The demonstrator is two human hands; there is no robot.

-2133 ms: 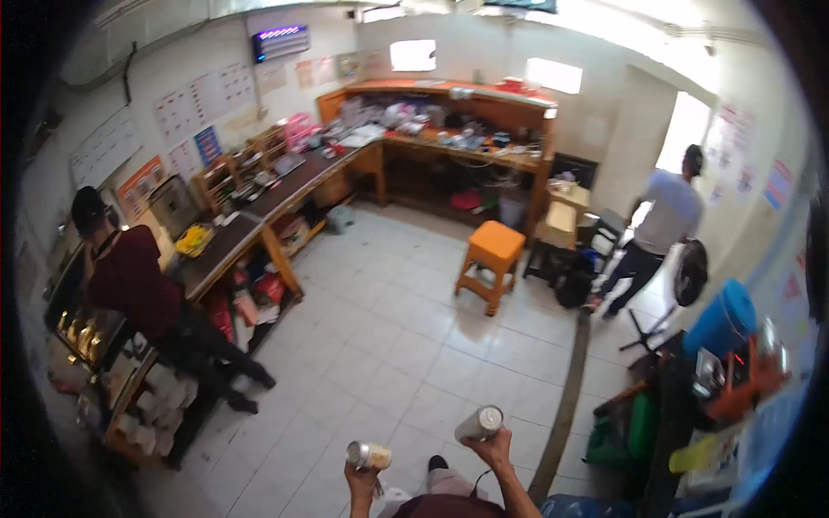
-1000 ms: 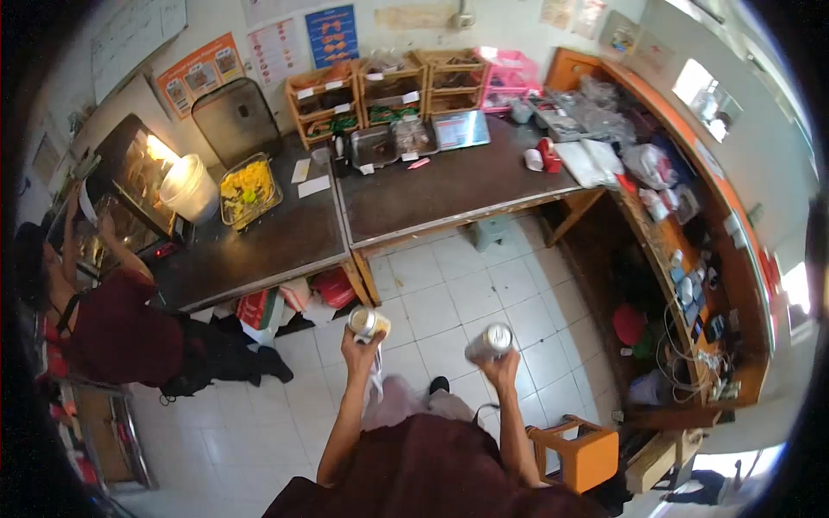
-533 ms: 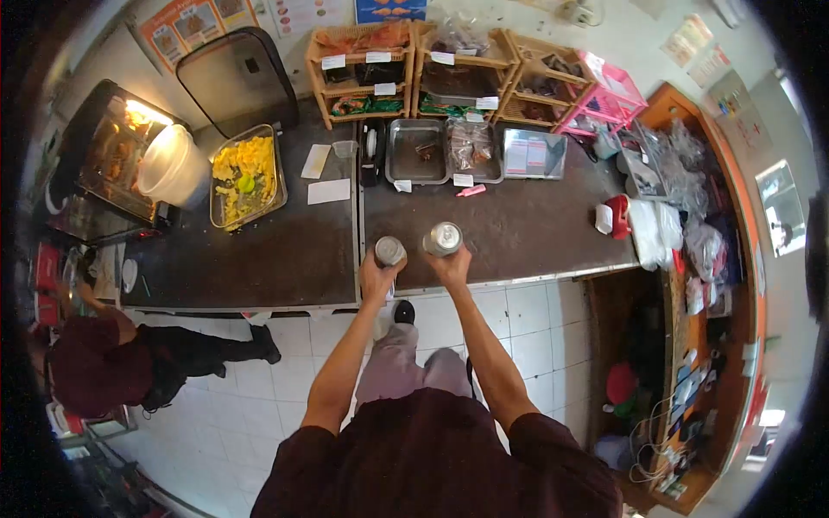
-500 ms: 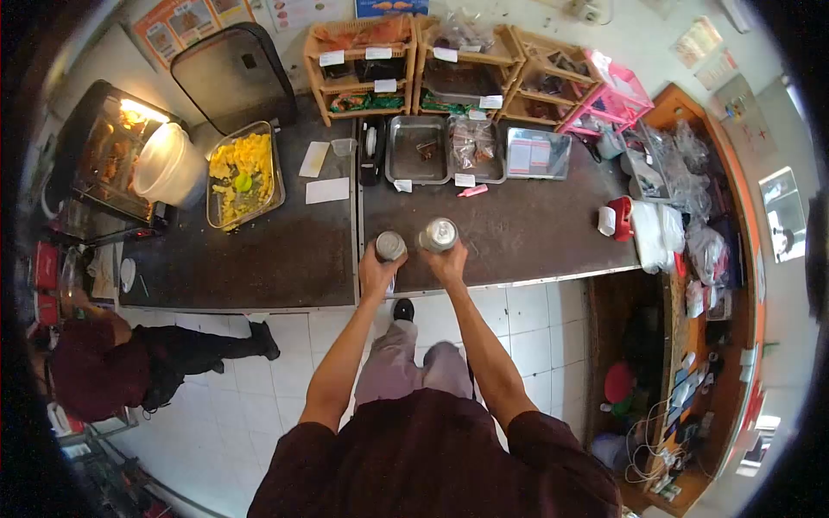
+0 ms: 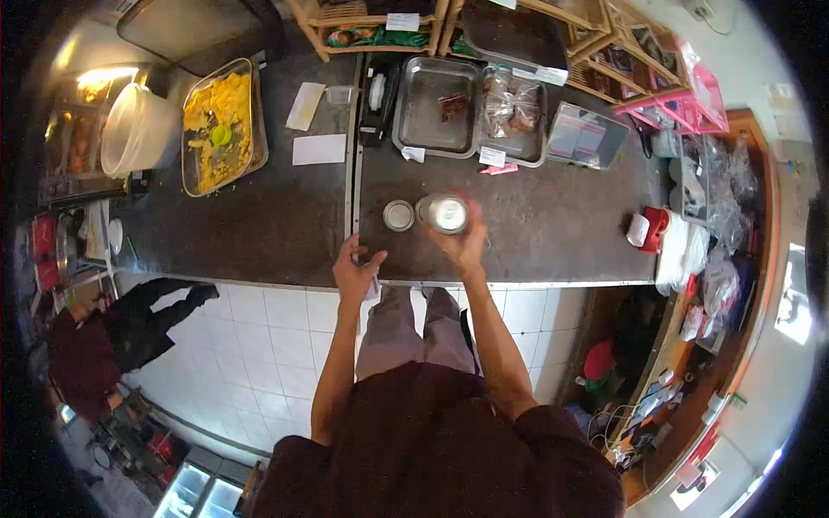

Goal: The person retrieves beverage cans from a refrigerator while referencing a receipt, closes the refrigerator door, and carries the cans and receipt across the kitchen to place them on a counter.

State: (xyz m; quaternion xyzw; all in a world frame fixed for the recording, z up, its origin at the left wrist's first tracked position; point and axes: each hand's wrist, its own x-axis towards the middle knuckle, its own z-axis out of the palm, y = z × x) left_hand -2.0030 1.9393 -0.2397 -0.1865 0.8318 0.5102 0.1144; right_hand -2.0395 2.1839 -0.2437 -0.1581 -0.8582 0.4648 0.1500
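My right hand (image 5: pixel 460 240) is wrapped round a can (image 5: pixel 448 214) with a shiny silver top, above the dark counter. Just left of it a second can (image 5: pixel 398 215), seen from above as a grey round top, stands on the counter. My left hand (image 5: pixel 356 274) is near the counter's front edge, its thumb and fingers apart, with no can in it. A small pale thing (image 5: pixel 373 287) shows beside the left wrist; I cannot make out what it is.
Behind my hands are a metal tray (image 5: pixel 438 142) and a tray of bagged food (image 5: pixel 540 142). A tray of yellow food (image 5: pixel 219 129), a white bucket (image 5: pixel 129 138) and white papers (image 5: pixel 319 150) are to the left. Another person (image 5: pixel 104 345) is at far left.
My left hand has let go of its can and drawn back toward the counter's edge. The right hand still holds its can. The view has tilted downward.
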